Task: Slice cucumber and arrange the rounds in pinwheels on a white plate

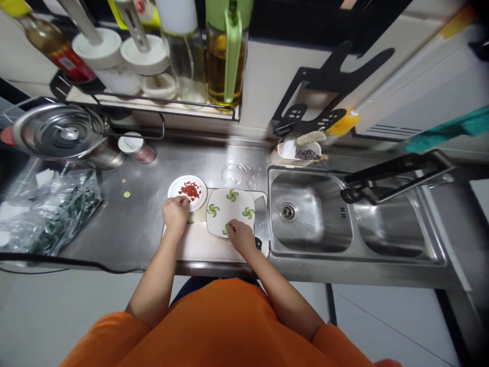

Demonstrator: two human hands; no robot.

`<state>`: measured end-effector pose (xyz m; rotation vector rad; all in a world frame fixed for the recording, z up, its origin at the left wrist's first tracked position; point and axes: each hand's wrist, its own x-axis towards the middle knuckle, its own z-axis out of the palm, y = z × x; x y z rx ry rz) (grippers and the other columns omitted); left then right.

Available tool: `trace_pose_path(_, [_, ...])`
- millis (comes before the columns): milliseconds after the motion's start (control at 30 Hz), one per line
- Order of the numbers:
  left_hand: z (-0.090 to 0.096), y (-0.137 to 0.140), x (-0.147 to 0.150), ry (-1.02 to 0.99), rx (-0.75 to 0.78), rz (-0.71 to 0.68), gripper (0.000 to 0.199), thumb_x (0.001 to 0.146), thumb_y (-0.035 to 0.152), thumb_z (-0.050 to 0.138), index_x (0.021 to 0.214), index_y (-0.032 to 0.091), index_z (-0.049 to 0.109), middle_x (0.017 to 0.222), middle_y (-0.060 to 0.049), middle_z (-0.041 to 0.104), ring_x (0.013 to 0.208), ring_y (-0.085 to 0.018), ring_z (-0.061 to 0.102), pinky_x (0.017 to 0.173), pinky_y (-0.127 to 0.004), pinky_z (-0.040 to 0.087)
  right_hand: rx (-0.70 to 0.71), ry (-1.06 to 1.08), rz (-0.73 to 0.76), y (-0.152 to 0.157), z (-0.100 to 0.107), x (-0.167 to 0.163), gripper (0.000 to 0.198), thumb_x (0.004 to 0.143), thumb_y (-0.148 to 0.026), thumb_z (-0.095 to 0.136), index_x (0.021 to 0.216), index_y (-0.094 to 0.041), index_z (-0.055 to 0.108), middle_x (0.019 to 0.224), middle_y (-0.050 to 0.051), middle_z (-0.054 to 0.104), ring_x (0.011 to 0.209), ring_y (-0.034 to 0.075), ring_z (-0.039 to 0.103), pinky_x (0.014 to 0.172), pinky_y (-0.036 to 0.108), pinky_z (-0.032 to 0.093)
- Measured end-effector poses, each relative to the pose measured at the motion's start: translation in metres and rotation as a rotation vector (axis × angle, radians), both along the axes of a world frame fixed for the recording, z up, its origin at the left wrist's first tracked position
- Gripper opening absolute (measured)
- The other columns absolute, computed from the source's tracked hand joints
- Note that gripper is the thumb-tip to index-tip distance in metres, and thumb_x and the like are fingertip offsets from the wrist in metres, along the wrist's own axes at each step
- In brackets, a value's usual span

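Observation:
My left hand (175,214) is closed, with its fingertips over the near edge of a round white plate (171,189) of small chopped red pieces (190,190). Whether a piece is between those fingers is hidden. To the right lies a squarish white plate (230,213) with several pinwheels of green cucumber slices (248,212) near its edges. My right hand (242,237) has its fingers pinched at the near pinwheel (225,229), partly covering it; what they hold is too small to make out. Under the plates is a white cutting board (202,247).
A cleaver (262,216) lies between the square plate and the double sink (311,209) with its black faucet (393,178). Left are a plastic bag of greens (69,214), a lidded pot (61,132) and a small jar (137,148). A condiment rack (153,102) hangs above.

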<state>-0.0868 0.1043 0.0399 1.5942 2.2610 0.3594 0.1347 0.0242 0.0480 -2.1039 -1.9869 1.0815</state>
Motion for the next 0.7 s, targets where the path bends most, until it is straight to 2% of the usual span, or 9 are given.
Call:
trace_pose_path(233, [0.003, 0.009, 0.013, 0.007, -0.070, 0.043, 0.027, 0.079, 0.036, 0.053, 0.089, 0.020, 0.072, 0.091, -0.010, 0.066, 0.090, -0.023, 0.059, 0.081, -0.032, 0.044, 0.008, 0.038, -0.022, -0.002, 0.003, 0.001, 0.018, 0.088, -0.018, 0.044, 0.093, -0.019, 0.061, 0.086, 0.004, 0.066, 0.080, 0.015, 0.056, 0.067, 0.023, 0.031])
trace_pose_path(467, [-0.002, 0.015, 0.015, 0.052, -0.095, 0.051, 0.028, 0.077, 0.036, 0.054, 0.090, 0.019, 0.072, 0.095, -0.011, 0.066, 0.090, -0.024, 0.059, 0.077, -0.032, 0.044, 0.010, 0.045, -0.023, -0.004, 0.002, 0.001, 0.017, 0.088, -0.017, 0.044, 0.093, -0.019, 0.060, 0.087, 0.004, 0.065, 0.080, 0.015, 0.056, 0.067, 0.024, 0.030])
trace_pose_path(700, [-0.004, 0.016, 0.011, 0.058, -0.055, 0.017, 0.028, 0.077, 0.034, 0.052, 0.088, 0.017, 0.072, 0.088, -0.011, 0.068, 0.082, -0.023, 0.060, 0.074, -0.031, 0.044, 0.033, 0.047, -0.004, -0.003, -0.002, 0.003, 0.017, 0.088, -0.018, 0.044, 0.093, -0.019, 0.061, 0.088, 0.004, 0.065, 0.080, 0.015, 0.055, 0.067, 0.024, 0.030])
